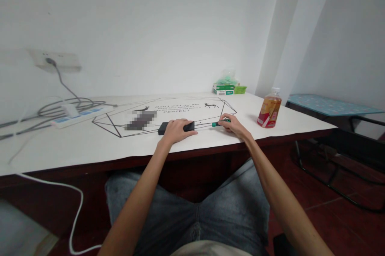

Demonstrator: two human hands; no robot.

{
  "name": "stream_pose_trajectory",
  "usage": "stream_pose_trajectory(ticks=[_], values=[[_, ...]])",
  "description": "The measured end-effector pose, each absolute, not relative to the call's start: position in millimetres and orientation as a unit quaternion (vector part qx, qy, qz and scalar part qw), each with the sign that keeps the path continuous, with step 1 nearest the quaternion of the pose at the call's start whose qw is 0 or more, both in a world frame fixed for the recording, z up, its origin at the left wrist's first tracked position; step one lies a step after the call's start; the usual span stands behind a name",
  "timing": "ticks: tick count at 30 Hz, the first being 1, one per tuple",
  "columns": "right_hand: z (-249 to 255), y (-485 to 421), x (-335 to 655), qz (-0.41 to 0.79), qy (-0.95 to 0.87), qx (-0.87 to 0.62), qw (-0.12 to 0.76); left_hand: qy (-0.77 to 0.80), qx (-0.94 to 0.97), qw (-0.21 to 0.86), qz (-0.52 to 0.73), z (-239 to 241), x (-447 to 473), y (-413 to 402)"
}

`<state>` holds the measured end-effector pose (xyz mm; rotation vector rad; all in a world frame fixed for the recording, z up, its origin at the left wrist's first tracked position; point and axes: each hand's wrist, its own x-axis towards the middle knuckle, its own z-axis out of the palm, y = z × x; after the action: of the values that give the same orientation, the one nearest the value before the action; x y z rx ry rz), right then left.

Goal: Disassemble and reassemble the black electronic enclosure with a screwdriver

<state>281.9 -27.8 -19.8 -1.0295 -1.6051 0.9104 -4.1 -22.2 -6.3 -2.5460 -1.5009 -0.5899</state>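
A flat black box (165, 127) lies on the white table cover (90, 143), near the front edge. My left hand (177, 129) rests on top of it, fingers curled over its far side. My right hand (231, 124) is closed on a small screwdriver with a green handle (215, 124), whose thin shaft points left toward the box. The shaft's tip lies close to the box's right end; I cannot tell whether they touch.
A bottle of amber drink (269, 109) stands at the right of the table. Green and white packets (228, 87) sit at the back by the wall. A power strip (78, 116) with grey cables lies at the left. A blue-topped folding table (331, 107) stands at far right.
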Motion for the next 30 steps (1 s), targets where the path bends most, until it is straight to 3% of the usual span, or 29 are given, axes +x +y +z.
stream_pose_trajectory(ticks=[3, 9, 15, 21, 27, 30], values=[[-23.6, -25.6, 283.0, 0.369, -0.656, -0.434, 0.495, -0.497, -0.843, 0.061, -0.196, -6.3, -3.9, -22.7], [-22.4, -24.6, 280.8, 0.204, -0.707, -0.466, 0.491, -0.501, -0.841, 0.066, -0.196, -6.9, -4.4, -21.8], [-22.6, -28.9, 281.0, 0.34, -0.658, -0.449, 0.501, -0.497, -0.843, 0.064, -0.197, -5.6, -4.4, -23.7], [-20.1, -28.9, 280.4, 0.193, -0.713, -0.474, 0.48, -0.498, -0.842, 0.064, -0.197, -5.1, -3.8, -24.0], [-18.6, -33.4, 280.4, 0.32, -0.675, -0.452, 0.487, -0.496, -0.843, 0.064, -0.198, -5.3, -4.5, -23.5], [-21.1, -32.1, 281.3, 0.296, -0.68, -0.468, 0.482, -0.498, -0.843, 0.063, -0.195, -5.8, -4.4, -23.0]])
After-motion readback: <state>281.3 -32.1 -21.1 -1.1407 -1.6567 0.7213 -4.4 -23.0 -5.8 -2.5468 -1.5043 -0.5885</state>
